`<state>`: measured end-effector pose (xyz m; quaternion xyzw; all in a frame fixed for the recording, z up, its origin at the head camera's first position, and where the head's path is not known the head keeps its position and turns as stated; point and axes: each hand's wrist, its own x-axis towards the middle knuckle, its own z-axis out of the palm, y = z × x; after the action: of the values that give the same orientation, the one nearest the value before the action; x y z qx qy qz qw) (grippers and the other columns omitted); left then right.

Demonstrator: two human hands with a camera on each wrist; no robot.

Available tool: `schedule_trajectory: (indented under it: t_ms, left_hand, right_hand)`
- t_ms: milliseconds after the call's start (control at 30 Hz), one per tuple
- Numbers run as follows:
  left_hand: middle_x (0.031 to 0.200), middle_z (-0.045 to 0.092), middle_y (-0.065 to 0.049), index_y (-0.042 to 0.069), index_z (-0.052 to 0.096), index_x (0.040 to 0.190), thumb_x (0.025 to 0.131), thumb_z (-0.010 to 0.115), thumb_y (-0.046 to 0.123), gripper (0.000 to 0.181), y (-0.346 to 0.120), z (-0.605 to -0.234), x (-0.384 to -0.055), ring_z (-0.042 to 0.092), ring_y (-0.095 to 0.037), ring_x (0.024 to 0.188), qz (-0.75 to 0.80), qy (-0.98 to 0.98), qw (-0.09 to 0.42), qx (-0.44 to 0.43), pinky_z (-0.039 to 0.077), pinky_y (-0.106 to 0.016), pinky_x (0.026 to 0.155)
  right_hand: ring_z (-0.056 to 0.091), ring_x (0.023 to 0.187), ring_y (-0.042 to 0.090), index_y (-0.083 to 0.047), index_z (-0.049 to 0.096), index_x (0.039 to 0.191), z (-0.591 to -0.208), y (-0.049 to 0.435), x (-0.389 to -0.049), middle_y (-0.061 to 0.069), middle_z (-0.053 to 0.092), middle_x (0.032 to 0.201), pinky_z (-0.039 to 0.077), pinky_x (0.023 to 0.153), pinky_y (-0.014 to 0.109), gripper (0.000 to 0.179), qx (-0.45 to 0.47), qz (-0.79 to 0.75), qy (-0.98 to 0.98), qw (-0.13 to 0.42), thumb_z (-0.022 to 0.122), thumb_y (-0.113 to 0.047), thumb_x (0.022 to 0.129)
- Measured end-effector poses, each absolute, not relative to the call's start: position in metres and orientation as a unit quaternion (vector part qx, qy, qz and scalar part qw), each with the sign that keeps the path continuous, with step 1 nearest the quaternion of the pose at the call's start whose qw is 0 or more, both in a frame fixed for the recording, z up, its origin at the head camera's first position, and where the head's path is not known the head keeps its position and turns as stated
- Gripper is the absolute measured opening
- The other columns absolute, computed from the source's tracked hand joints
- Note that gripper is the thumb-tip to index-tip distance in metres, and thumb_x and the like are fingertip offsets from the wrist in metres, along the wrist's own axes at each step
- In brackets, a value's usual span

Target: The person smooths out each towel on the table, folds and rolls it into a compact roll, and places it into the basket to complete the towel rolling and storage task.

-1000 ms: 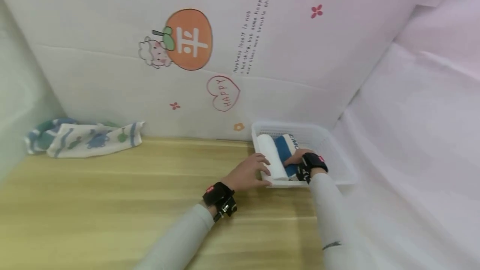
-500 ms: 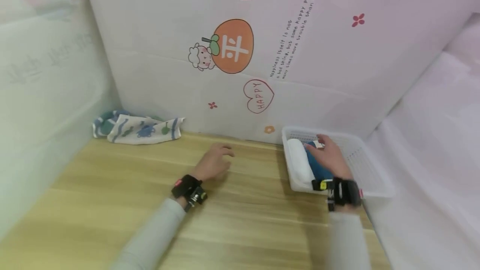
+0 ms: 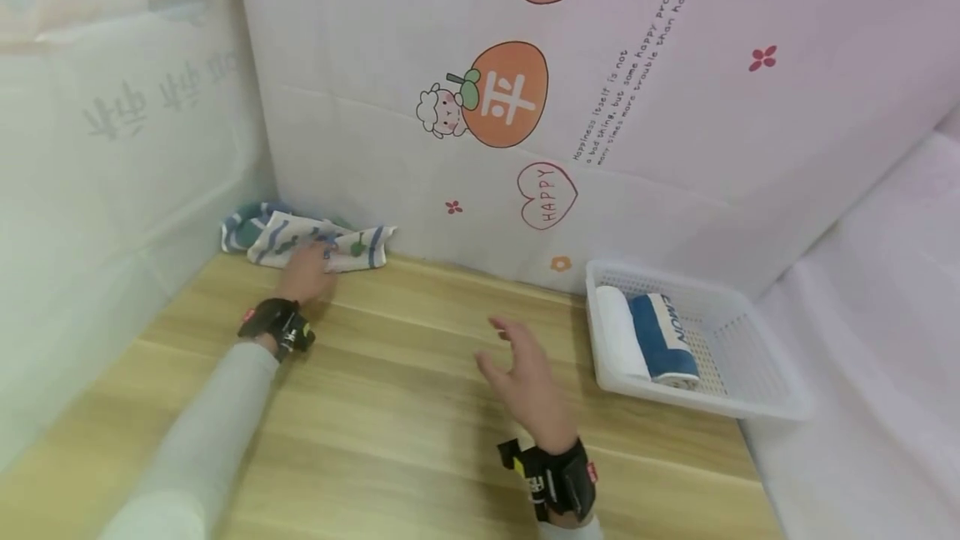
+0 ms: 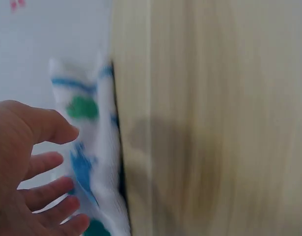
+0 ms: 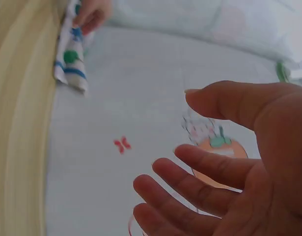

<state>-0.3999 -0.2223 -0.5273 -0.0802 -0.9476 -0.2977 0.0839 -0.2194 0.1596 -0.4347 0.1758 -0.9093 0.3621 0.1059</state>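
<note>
A white towel (image 3: 360,250) with blue stripes and blue and green prints lies crumpled at the back left, against the wall. My left hand (image 3: 306,273) is right at its front, fingers spread; in the left wrist view the fingers (image 4: 47,191) overlap the towel, and whether they touch it I cannot tell. Over the middle of the table my right hand (image 3: 528,382) hovers with thumb and fingers apart, holding nothing. Two rolled towels, one white (image 3: 621,332) and one blue and cream (image 3: 663,340) with lettering, lie side by side in a white plastic basket (image 3: 757,373).
The wooden table (image 3: 390,407) meets a printed white sheet (image 3: 360,157) at the back. More white sheeting closes off the left (image 3: 135,215) and right sides. The basket stands at the back right, near the table's right edge.
My right hand has left the blue towel in the basket and moved left over the table. My left hand has gone from the basket's side to the printed towel. The head view has turned left.
</note>
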Motion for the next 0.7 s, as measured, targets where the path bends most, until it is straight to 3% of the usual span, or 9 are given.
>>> schedule_trajectory:
  t_ms: [233, 400, 533, 600, 700]
  left_hand:
    - [0.139, 0.042, -0.044, -0.020, 0.038, 0.141, 0.088, 0.059, 0.013, 0.065, -0.250, -0.544, -0.424, 0.040, -0.061, 0.127, -0.239, -0.968, 0.050, -0.054, 0.032, -0.068, 0.110]
    - [0.139, 0.042, -0.043, -0.019, 0.040, 0.140, 0.090, 0.059, 0.012, 0.062, -0.238, -0.549, -0.419, 0.042, -0.063, 0.123, -0.220, -0.973, 0.042, -0.048, 0.037, -0.071, 0.104]
    - [0.126, 0.057, -0.036, -0.014, 0.055, 0.128, 0.089, 0.062, 0.010, 0.047, -0.208, -0.544, -0.402, 0.054, -0.055, 0.114, -0.220, -0.971, 0.030, -0.086, 0.044, -0.066, 0.098]
    - [0.109, 0.065, -0.027, -0.008, 0.064, 0.114, 0.087, 0.063, 0.007, 0.031, -0.189, -0.540, -0.389, 0.060, -0.046, 0.101, -0.227, -0.967, 0.032, -0.114, 0.050, -0.060, 0.089]
    - [0.099, 0.069, -0.016, 0.000, 0.072, 0.104, 0.084, 0.070, 0.004, 0.021, -0.155, -0.538, -0.367, 0.063, -0.034, 0.092, -0.246, -0.956, 0.047, -0.153, 0.053, -0.053, 0.083]
  right_hand:
    - [0.058, 0.126, 0.032, -0.003, 0.056, 0.139, -0.454, 0.121, -0.216, 0.015, 0.060, 0.137, 0.049, 0.105, 0.049, 0.050, 0.218, 0.298, -0.928, 0.046, 0.072, -0.020, 0.095]
    - [0.057, 0.127, 0.032, -0.003, 0.057, 0.138, -0.466, 0.110, -0.217, 0.016, 0.060, 0.136, 0.049, 0.105, 0.048, 0.048, 0.231, 0.280, -0.932, 0.017, 0.071, -0.020, 0.095]
    - [0.058, 0.126, 0.033, -0.001, 0.058, 0.137, -0.472, 0.113, -0.221, 0.018, 0.061, 0.135, 0.049, 0.104, 0.048, 0.047, 0.228, 0.278, -0.933, 0.010, 0.071, -0.019, 0.095]
    - [0.058, 0.125, 0.034, 0.000, 0.058, 0.137, -0.475, 0.117, -0.224, 0.019, 0.061, 0.135, 0.049, 0.104, 0.049, 0.047, 0.225, 0.280, -0.933, 0.003, 0.071, -0.019, 0.096]
    - [0.058, 0.126, 0.035, 0.000, 0.057, 0.138, -0.479, 0.123, -0.229, 0.019, 0.060, 0.136, 0.049, 0.105, 0.050, 0.047, 0.220, 0.283, -0.933, -0.009, 0.070, -0.019, 0.097]
